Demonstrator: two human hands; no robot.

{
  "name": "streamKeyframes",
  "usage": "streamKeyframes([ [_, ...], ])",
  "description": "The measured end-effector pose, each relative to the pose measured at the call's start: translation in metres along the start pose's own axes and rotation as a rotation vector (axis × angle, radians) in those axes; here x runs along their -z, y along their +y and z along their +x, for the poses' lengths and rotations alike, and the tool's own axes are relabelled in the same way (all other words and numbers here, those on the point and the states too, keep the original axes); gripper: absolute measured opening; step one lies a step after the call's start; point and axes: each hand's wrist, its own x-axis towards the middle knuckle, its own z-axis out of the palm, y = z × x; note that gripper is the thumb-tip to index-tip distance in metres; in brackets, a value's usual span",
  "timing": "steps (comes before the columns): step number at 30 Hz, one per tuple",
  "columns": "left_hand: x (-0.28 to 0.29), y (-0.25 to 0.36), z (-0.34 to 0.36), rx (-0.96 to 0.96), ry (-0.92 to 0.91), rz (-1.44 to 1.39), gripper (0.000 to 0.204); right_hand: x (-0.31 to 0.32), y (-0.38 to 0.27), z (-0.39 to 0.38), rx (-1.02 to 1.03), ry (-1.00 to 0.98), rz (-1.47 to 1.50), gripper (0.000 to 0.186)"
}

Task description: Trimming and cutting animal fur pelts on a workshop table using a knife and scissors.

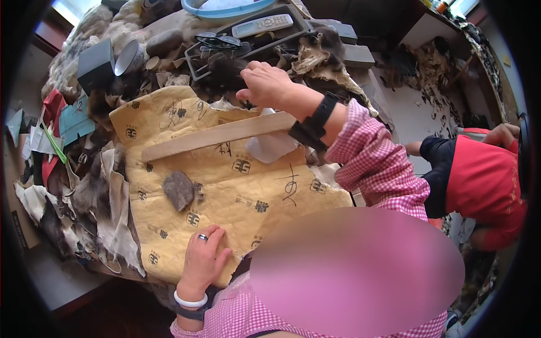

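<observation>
My left hand [206, 258] lies on the near edge of a yellow printed paper sheet [225, 208], its fingers stretched out and nothing in them. My right hand [267, 84] is raised over the far side of the sheet, beside a dark tray [197, 72]. Its thumb stands apart from the fingers, and I see nothing held. Dark fur [224, 72] is close to those fingertips. Across the sheet lies a flat wooden strip [208, 138], over a whitish piece [273, 145] and partly hidden under my right wrist. A grey-brown stone [178, 190] rests on the paper.
In the tray are a white remote control [262, 25] and dark glasses [217, 40]. A black box [96, 65] and white cup [129, 58] stand left of it. Fur and hide scraps [115, 197] hang along the left edge. A person in red [487, 183] is at the right.
</observation>
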Motion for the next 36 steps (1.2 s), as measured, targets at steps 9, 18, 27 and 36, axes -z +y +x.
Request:
streamKeyframes([
  [9, -0.002, -0.007, 0.001, -0.002, -0.001, -0.021, 0.048, -0.034, 0.015, -0.013, 0.085, -0.151, -0.181, 0.021],
  [18, -0.004, -0.011, 0.005, 0.003, -0.007, -0.037, 0.048, -0.005, 0.026, -0.024, -0.032, -0.087, -0.021, 0.021],
  [27, -0.006, -0.012, 0.009, 0.027, -0.013, -0.036, 0.047, -0.003, 0.047, -0.034, -0.021, 0.078, -0.059, 0.020],
  [36, -0.007, -0.013, 0.011, 0.041, -0.014, -0.063, 0.044, 0.045, 0.101, -0.047, -0.167, 0.473, 0.062, 0.020],
])
